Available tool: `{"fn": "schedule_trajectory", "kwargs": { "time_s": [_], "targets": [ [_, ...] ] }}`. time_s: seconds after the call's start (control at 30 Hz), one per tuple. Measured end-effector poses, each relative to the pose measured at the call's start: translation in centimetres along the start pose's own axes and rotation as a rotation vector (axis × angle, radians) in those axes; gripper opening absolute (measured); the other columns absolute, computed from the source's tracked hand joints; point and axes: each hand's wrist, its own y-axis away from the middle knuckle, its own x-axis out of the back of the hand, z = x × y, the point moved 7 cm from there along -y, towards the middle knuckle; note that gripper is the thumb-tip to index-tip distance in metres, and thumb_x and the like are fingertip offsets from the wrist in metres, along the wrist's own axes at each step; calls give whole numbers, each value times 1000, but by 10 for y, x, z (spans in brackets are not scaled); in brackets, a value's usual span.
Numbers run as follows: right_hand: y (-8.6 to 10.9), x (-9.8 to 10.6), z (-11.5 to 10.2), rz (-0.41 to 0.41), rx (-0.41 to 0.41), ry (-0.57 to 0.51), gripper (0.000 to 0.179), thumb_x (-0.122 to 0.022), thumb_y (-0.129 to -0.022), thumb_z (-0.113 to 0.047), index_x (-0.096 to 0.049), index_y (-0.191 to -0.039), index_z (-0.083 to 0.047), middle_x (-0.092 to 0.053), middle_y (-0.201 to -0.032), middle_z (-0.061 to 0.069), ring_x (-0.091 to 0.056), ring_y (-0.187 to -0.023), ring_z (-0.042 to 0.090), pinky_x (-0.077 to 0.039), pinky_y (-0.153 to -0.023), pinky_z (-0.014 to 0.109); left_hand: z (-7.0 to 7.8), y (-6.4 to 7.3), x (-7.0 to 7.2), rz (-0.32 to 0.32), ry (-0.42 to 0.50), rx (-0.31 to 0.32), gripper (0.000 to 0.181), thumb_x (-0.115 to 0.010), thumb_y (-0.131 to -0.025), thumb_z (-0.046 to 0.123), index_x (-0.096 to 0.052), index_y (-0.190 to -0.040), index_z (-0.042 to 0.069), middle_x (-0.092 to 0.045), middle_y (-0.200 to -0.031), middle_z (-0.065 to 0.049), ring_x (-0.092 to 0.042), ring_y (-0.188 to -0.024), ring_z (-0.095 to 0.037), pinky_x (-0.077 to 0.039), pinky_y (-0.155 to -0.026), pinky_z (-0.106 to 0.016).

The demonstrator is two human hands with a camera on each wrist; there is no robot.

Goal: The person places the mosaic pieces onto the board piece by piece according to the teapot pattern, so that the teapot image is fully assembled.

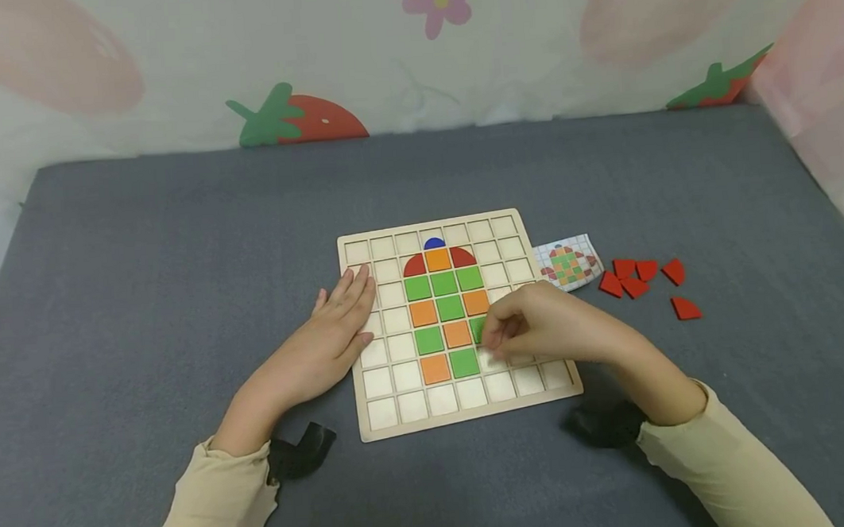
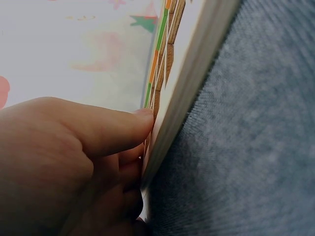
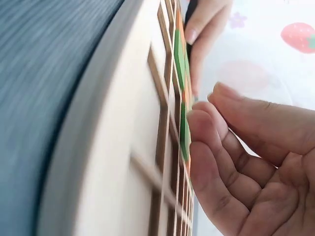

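A light wooden grid board (image 1: 442, 398) lies on the dark cloth, with orange and green square tiles set in its middle cells. Two red quarter-round pieces (image 1: 462, 256) flank the top orange tile, below a blue half-round piece (image 1: 434, 244). My left hand (image 1: 319, 344) rests flat along the board's left edge, its thumb (image 2: 120, 129) on the rim. At the right of the pattern, the bent fingertips of my right hand (image 1: 540, 321) touch a green tile (image 3: 184, 129) lying in its cell. No piece shows between its thumb and fingers, though the head view partly hides them.
Just right of the board lies a small printed pattern card (image 1: 568, 262), partly by its edge. Several loose red quarter-round pieces (image 1: 635, 287) are scattered beyond it on the grey tabletop (image 1: 179, 268). A strawberry-print curtain (image 1: 525, 51) hangs behind the table.
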Motion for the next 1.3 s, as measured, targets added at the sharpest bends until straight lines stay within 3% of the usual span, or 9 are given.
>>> {"fn": "schedule_trajectory", "kwargs": {
  "time_s": [0.3,0.63,0.97,1.3],
  "targets": [
    [35,18,18,5,-74,-34,7,-73,-81,-5,-71,-86,-8,-67,-80,-4,-63,-72,11,-53,-68,26,-1,0,-1,-12,11,-3,59,-44,-99,10,-15,-148,-6,-3,-156,-19,3,-143,-30,-4,-110,-57],
    [67,40,36,42,-144,-34,14,-74,-81,-10,-69,-94,-6,-66,-88,0,-64,-78,10,-53,-71,26,-1,-1,-2,-16,15,-5,59,-44,-100,11,-15,-148,-6,-2,-156,-18,4,-143,-30,-3,-111,-57],
    [80,58,54,82,-233,67,13,-75,-80,-10,-69,-91,-7,-65,-84,-3,-64,-77,10,-52,-70,25,-1,-1,-1,-13,12,2,59,-45,-99,12,-15,-148,-6,-2,-156,-18,4,-143,-29,-3,-110,-57],
    [77,56,65,47,-260,95,13,-75,-78,-4,-69,-89,-5,-64,-81,-2,-63,-74,13,-52,-67,25,0,-1,0,-8,4,0,59,-45,-99,12,-16,-147,-6,-3,-156,-19,3,-143,-30,-4,-110,-58]
  ]
}}
